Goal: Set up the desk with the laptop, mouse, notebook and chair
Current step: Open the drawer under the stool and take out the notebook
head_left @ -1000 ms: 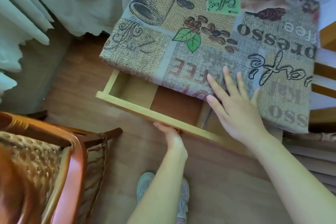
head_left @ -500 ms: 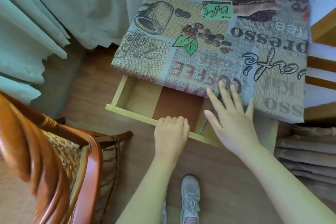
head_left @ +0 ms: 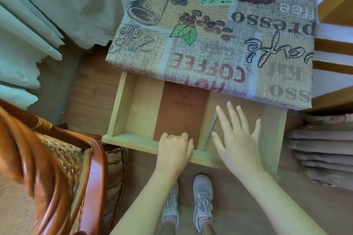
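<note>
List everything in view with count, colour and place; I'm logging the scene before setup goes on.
desk: 1, coffee-print cloth, top centre
drawer: 1, pale wood, open under desk
notebook: 1, brown, in drawer
pen: 1, silver, right of notebook
chair: 1, orange-brown wicker, lower left
curtains: pale, upper left
shoes: 2, light, on floor
left hand: gripping drawer front
right hand: open, over drawer
</note>
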The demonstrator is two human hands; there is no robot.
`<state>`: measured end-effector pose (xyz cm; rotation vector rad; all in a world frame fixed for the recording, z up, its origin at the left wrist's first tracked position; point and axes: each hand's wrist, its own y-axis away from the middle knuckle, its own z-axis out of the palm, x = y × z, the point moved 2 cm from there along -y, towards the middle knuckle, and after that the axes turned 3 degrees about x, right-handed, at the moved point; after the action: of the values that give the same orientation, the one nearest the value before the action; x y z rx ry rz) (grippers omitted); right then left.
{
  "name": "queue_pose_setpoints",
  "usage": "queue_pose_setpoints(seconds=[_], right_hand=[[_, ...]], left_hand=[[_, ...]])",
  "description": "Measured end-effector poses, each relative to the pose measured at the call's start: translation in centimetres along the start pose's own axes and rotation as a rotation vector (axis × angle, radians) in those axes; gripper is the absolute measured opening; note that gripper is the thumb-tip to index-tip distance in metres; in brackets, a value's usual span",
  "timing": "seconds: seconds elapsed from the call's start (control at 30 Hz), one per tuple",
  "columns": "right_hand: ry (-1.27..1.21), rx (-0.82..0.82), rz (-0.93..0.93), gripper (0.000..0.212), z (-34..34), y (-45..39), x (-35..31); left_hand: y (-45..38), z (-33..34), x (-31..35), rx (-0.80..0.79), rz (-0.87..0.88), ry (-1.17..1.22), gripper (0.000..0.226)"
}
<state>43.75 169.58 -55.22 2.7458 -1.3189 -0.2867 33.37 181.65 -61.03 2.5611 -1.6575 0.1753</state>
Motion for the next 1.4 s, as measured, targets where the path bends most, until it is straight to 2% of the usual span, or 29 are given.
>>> queue_pose_setpoints(seconds=[0.07,0.2,0.3,0.43,0.6,0.83,1.07,1.13,1.23,1.4], right_hand=[[0.003,-0.029,0.019,0.069,1.0,0.6,0.1],[-0.010,-0.032,0.052,0.069,2.3,0.6,0.2],[-0.043,-0.017,0.084,0.065,3.0,-0.3,0.1],[-0.060,-0.095,0.142,0.065,4.2,-1.5,-0.4],[-0.059,-0.161,0.179,0.063,5.8,-1.9,-0.9],[-0.101,-0.195,0.245,0.057,7.4,-2.1,-1.9],[-0.130,-0.100,0.256,0.063,8.6,-2.7,-2.5],[-0.153,-0.081,0.275,0.063,8.9,-2.9,-2.6],[-0.180,-0.033,0.311,0.048,9.0,-3.0,-2.4],[-0.245,0.045,0.351,0.039,9.5,-3.1,-1.9]], left_hand=[[0.6,0.5,-0.3,-0.060,-0.012,0.026,0.020],[0.3,0.2,-1.1,-0.190,-0.137,0.141,0.058],[-1.4,-0.1,-2.0,-0.294,-0.227,0.112,0.089],[-3.5,1.1,-3.5,-0.371,-0.274,-0.010,0.105],[-4.1,2.2,-4.5,-0.436,-0.301,-0.013,0.119],[-4.1,1.9,-4.3,-0.367,-0.278,0.100,0.121],[-4.3,1.3,-4.0,-0.257,-0.274,0.170,0.114],[-4.6,1.0,-3.7,-0.215,-0.250,0.246,0.108],[-5.1,0.9,-3.8,-0.161,-0.213,0.370,0.097],[-4.9,1.0,-4.5,-0.052,-0.252,0.627,0.084]])
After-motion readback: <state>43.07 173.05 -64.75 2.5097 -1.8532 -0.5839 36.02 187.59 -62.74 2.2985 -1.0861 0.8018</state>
